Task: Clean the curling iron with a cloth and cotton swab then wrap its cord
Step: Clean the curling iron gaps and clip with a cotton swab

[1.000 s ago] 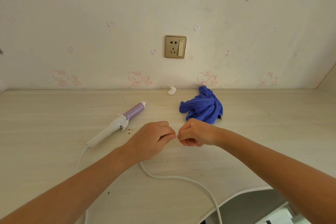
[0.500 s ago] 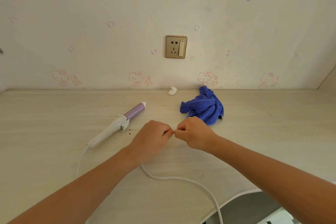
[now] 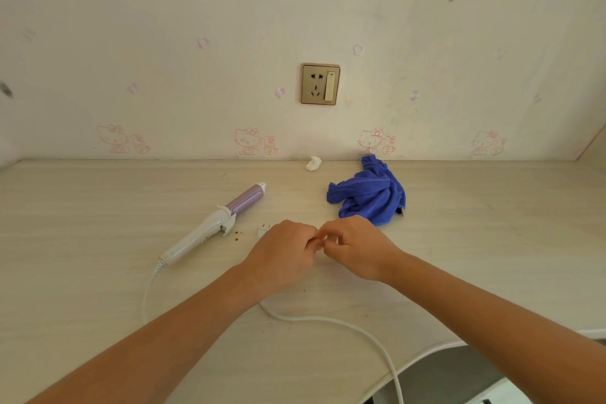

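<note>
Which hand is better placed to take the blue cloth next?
Probably the right hand: the blue cloth lies just beyond it, whereas the left hand is on the side of the curling iron.

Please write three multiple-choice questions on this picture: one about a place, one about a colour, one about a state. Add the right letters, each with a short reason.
1. Where does the crumpled blue cloth lie?
A) right of the white-handled curling iron
B) draped over it
C) on the floor

2. What colour is its barrel?
A) black
B) lilac
C) red

3. The gold wall socket:
A) is taped over
B) holds a plug
C) has no plug

1A: the cloth sits to the iron's right on the pale wooden desk.
2B: the barrel is lilac.
3C: its holes show bare.
</note>
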`<move>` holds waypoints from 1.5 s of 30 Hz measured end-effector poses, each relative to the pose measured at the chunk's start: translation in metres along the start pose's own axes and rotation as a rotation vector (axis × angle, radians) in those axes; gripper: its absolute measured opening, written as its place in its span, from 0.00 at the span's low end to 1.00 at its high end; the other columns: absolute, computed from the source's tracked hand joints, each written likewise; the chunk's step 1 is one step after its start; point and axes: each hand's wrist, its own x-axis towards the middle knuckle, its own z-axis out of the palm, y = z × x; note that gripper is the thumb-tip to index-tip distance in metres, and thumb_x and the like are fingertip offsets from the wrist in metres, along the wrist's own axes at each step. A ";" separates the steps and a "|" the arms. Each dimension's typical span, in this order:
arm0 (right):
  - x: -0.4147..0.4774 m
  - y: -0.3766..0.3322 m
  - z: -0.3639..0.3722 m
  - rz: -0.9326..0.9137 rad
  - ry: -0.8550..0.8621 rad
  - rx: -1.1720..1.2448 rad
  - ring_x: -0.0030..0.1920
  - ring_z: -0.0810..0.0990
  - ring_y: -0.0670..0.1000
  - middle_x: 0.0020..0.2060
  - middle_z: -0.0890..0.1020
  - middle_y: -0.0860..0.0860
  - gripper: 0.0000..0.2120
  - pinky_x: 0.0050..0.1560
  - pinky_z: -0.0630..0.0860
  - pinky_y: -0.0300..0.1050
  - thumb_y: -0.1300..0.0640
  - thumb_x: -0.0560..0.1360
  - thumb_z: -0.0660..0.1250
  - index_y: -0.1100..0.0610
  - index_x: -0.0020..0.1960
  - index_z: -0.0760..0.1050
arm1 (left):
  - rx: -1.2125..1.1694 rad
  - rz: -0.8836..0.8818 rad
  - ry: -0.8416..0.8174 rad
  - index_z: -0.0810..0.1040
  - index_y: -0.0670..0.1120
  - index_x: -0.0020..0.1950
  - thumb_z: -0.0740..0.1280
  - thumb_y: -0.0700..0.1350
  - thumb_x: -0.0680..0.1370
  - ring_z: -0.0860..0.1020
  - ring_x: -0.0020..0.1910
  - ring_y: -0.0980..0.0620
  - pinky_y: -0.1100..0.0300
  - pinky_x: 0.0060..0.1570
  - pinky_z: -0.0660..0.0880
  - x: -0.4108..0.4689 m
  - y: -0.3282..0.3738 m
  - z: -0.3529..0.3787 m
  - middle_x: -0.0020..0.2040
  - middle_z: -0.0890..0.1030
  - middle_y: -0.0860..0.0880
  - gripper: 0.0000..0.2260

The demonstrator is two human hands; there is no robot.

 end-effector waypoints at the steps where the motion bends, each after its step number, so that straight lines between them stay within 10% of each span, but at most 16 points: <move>1: -0.001 0.000 -0.001 -0.049 -0.018 0.021 0.33 0.74 0.49 0.32 0.80 0.50 0.09 0.36 0.71 0.48 0.58 0.77 0.64 0.55 0.42 0.81 | -0.019 0.005 -0.015 0.85 0.47 0.48 0.66 0.48 0.83 0.74 0.31 0.55 0.57 0.34 0.69 -0.001 0.000 -0.001 0.32 0.76 0.55 0.10; 10: -0.005 0.005 0.000 -0.040 0.015 0.058 0.30 0.75 0.41 0.29 0.79 0.39 0.07 0.35 0.71 0.34 0.55 0.80 0.69 0.51 0.49 0.86 | -0.106 -0.051 0.022 0.86 0.50 0.48 0.66 0.45 0.83 0.76 0.34 0.66 0.69 0.35 0.67 -0.022 -0.019 -0.016 0.32 0.78 0.60 0.09; 19: -0.003 -0.001 0.012 -0.046 0.054 0.154 0.37 0.82 0.43 0.40 0.87 0.40 0.06 0.40 0.75 0.34 0.57 0.80 0.70 0.52 0.51 0.87 | -0.057 -0.107 0.338 0.84 0.53 0.52 0.72 0.52 0.78 0.78 0.47 0.58 0.55 0.51 0.75 -0.041 -0.051 -0.044 0.48 0.82 0.57 0.05; 24: -0.005 0.002 0.020 -0.017 0.073 0.255 0.33 0.78 0.46 0.36 0.85 0.44 0.07 0.38 0.74 0.38 0.57 0.80 0.72 0.48 0.51 0.87 | 0.158 -0.479 0.259 0.72 0.49 0.74 0.72 0.59 0.76 0.72 0.66 0.44 0.48 0.60 0.72 -0.042 -0.113 -0.074 0.68 0.74 0.47 0.29; 30: 0.000 -0.013 0.030 -0.037 0.077 0.366 0.33 0.69 0.46 0.35 0.80 0.58 0.08 0.39 0.71 0.40 0.57 0.81 0.70 0.46 0.49 0.85 | 0.143 -0.528 0.134 0.78 0.51 0.56 0.65 0.61 0.79 0.80 0.47 0.45 0.53 0.42 0.73 -0.034 -0.122 -0.070 0.50 0.83 0.50 0.16; 34: 0.007 -0.020 0.031 -0.021 0.133 0.405 0.41 0.82 0.57 0.40 0.87 0.54 0.08 0.48 0.79 0.51 0.57 0.81 0.70 0.49 0.50 0.87 | -0.401 -0.459 0.194 0.80 0.47 0.46 0.64 0.64 0.71 0.75 0.32 0.50 0.55 0.34 0.67 -0.041 -0.104 -0.067 0.34 0.80 0.52 0.20; 38: 0.016 -0.033 0.033 -0.089 0.224 0.470 0.38 0.83 0.40 0.39 0.87 0.36 0.12 0.40 0.75 0.31 0.60 0.80 0.72 0.43 0.52 0.87 | -0.949 -0.409 0.154 0.76 0.37 0.45 0.66 0.55 0.71 0.73 0.30 0.47 0.57 0.29 0.68 -0.043 -0.086 -0.051 0.36 0.78 0.43 0.19; 41: 0.025 -0.047 0.033 -0.190 0.257 0.503 0.34 0.80 0.48 0.38 0.87 0.43 0.23 0.37 0.75 0.39 0.61 0.79 0.71 0.29 0.47 0.83 | -1.212 -0.389 0.171 0.77 0.41 0.44 0.63 0.50 0.75 0.71 0.27 0.47 0.59 0.25 0.67 -0.036 -0.077 -0.038 0.35 0.75 0.41 0.12; 45: 0.047 -0.044 0.042 -0.179 0.260 0.449 0.27 0.67 0.44 0.24 0.71 0.43 0.11 0.34 0.68 0.37 0.61 0.79 0.71 0.46 0.53 0.85 | -1.308 -0.396 0.220 0.76 0.40 0.50 0.60 0.51 0.78 0.70 0.26 0.48 0.59 0.24 0.66 -0.026 -0.074 -0.028 0.35 0.75 0.42 0.14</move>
